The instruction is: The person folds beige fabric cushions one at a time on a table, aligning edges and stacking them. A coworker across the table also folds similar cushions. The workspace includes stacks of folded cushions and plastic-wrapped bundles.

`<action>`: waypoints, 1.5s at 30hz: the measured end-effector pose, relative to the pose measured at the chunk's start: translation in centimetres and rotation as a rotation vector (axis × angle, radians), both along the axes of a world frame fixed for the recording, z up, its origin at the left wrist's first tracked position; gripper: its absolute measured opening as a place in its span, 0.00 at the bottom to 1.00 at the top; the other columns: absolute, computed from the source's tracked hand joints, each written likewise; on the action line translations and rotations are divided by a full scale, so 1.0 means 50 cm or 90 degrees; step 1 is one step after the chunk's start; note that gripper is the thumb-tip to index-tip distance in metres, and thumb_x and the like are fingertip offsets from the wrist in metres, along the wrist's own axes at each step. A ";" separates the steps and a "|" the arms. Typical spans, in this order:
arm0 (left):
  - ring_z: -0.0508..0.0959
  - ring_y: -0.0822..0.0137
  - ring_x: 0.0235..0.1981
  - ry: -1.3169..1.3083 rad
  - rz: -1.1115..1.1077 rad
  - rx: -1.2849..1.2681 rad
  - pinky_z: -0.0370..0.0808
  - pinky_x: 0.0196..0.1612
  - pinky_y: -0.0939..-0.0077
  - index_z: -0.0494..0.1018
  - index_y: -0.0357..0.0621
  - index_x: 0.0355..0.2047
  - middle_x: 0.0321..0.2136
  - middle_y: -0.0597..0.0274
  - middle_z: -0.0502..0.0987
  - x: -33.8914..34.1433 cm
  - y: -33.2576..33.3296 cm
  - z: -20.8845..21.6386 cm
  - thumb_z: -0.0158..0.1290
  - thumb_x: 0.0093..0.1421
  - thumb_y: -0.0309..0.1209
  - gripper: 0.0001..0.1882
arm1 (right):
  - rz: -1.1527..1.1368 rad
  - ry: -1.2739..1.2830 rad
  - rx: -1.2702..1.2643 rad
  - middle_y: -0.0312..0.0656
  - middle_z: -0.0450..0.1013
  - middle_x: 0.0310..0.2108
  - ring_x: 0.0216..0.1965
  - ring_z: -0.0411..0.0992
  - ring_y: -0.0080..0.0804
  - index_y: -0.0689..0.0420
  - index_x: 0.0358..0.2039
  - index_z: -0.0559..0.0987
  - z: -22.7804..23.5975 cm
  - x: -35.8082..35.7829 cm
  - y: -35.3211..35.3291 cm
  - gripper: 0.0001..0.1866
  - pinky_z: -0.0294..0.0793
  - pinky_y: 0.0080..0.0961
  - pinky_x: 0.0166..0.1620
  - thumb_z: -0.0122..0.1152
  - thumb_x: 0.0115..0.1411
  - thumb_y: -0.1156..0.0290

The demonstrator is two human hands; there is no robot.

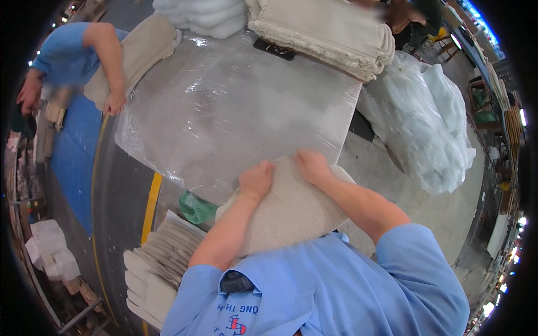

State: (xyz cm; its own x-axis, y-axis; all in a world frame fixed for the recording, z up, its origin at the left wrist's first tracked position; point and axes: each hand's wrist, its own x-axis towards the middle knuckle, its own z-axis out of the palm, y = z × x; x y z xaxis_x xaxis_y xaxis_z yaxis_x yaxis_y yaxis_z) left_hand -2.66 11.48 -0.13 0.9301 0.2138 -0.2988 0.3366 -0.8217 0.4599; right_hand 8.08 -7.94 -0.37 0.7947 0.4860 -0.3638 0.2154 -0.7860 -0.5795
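A plump beige fabric cushion [288, 210] rests against my front at the near edge of the table. My left hand [257, 179] is closed on its far edge, on the left side. A short way to the right, my right hand [312, 166] grips the same edge, fingers curled over the fabric. The fingertips of both hands are partly hidden. Under and beyond the cushion's far edge lies the table [241, 106], covered with clear plastic film.
Folded beige fabric pieces [325, 33] are piled at the table's far right, white padding [202, 14] at its far left. A co-worker's hand [115, 102] holds another beige piece [148, 42]. Plastic-wrapped bundles [420, 123] stand right; stacked beige pieces [159, 257] stand lower left.
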 end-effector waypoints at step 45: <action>0.80 0.60 0.53 0.413 0.413 -1.218 0.82 0.48 0.62 0.51 0.48 0.77 0.63 0.48 0.72 -0.195 0.140 0.074 0.49 0.79 0.44 0.33 | -0.208 0.253 0.405 0.45 0.65 0.71 0.70 0.62 0.36 0.49 0.72 0.68 0.323 0.244 -0.126 0.35 0.64 0.40 0.70 0.33 0.80 0.38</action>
